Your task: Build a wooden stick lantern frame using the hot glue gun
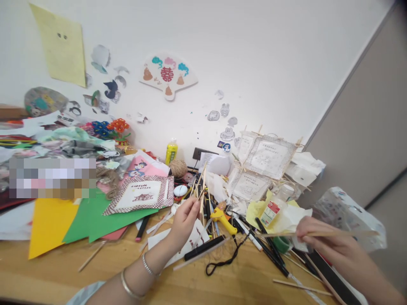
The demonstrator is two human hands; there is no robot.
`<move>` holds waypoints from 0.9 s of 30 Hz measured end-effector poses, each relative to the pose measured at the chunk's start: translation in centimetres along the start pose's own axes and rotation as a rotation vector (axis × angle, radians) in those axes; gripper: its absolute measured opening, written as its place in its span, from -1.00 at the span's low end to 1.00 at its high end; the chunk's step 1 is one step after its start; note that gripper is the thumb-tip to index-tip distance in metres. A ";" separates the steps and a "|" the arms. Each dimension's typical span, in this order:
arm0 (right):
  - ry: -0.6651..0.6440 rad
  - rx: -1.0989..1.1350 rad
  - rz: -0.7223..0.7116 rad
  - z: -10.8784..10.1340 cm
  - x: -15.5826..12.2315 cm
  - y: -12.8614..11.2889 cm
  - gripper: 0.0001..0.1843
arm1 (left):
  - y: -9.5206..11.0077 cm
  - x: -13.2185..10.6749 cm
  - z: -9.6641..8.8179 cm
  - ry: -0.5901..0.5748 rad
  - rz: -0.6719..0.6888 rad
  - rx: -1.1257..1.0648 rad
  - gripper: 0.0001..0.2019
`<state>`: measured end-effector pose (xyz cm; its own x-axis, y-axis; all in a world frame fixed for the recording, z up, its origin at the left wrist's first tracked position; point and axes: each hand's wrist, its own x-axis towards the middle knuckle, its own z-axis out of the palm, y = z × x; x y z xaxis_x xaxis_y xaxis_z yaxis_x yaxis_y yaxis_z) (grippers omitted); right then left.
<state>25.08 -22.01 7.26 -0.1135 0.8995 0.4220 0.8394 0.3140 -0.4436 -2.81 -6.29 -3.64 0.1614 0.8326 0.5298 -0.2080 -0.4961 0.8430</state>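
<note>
Gripping a long, thin strip of pale wood (pixel 346 233), the right hand (pixel 327 241) has its fingers closed about the strip's middle, above the light-brown wooden counter (pixel 47 277). The strip's long axis runs nearly level from side to side, one end pointing toward the left hand (pixel 187 214), the other reaching past the right hand toward a crumpled clear plastic bag (pixel 349 212). Farther in, the left hand is closed in a pinch on thin, pale wooden sticks (pixel 202 202); how many it holds, and how many merely stand behind, I cannot tell. Their long axis is steep, upper ends tilted away from that hand. The step in hand looks like picking out or matching sticks, and the next move seems to call for a steady pinch and bringing the two axes into line. Just right of the left hand lies a yellow plastic glue gun (pixel 224 218); beyond and between both hands stand white paper panels framed with thin sticks (pixel 270 156).
</note>
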 end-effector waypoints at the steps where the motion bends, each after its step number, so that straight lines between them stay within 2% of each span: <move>1: 0.060 -0.038 -0.089 0.4 0.4 -0.7 -0.68 | -0.1 0.0 0.0 0.002 0.001 -0.003 -0.66; 4: 0.183 -0.158 -0.287 2.3 1.9 -2.7 -0.74 | -0.4 0.0 0.0 0.000 -0.017 -0.008 -0.65; 8: 0.177 -0.410 -0.401 5.9 4.5 -4.9 -0.72 | -0.4 -0.1 0.0 0.007 -0.017 -0.004 -0.65; 11: 0.163 -0.472 -0.536 8.6 6.5 -5.7 -0.70 | -0.4 -0.1 -0.1 0.012 -0.004 -0.001 -0.65; 15: 0.118 -0.496 -0.505 11.4 8.4 -6.0 -0.66 | -0.7 -0.1 0.0 0.008 -0.004 -0.038 -0.65; 20: 0.102 -0.277 -0.399 13.5 9.3 -6.3 -0.63 | -1.2 -0.1 0.1 0.065 0.006 -0.121 -0.69; 27: 0.163 -0.222 -0.506 15.2 9.3 -6.8 -0.65 | -0.7 -0.5 0.2 0.066 0.016 -0.087 -0.71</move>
<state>10.19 -11.12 2.19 -0.4613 0.5900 0.6626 0.7956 0.6057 0.0146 -2.51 -6.42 -4.51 0.0936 0.8406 0.5334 -0.2939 -0.4886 0.8215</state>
